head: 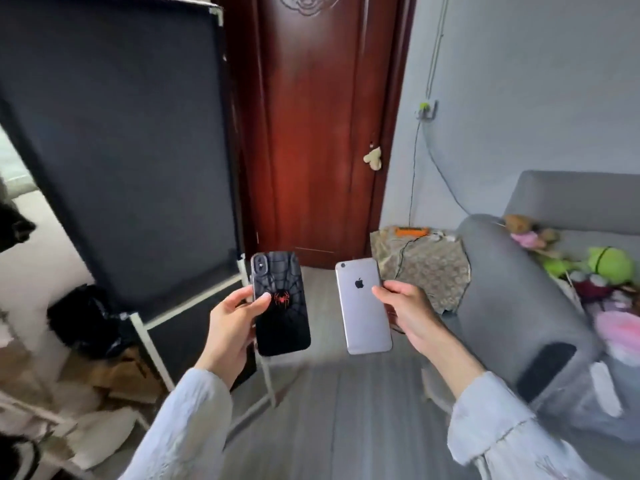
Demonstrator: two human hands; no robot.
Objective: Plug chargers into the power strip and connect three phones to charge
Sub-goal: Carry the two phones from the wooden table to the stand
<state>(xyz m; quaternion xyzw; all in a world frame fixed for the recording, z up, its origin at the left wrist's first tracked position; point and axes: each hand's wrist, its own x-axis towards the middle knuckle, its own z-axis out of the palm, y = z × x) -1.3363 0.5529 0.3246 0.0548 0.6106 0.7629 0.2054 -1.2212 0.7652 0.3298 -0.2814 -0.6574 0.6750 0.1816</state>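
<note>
My left hand [232, 323] holds a black phone [282, 317] with a red spider and web on its case, back facing me, upright in the air. A grey phone [363, 313] with an apple logo is gripped at its right edge by my right hand [408, 311], also back towards me. Both phones are held up side by side in the middle of the view, above the grey floor. An orange power strip [412, 231] lies far ahead on a small cloth-covered table [433, 268], with a thin cable running up the wall. No third phone or charger is visible.
A black screen on a white frame [114, 150] stands at the left. A dark red door [318, 126] is straight ahead. A grey sofa [512, 292] with soft toys fills the right. Black bags and cardboard lie at the lower left.
</note>
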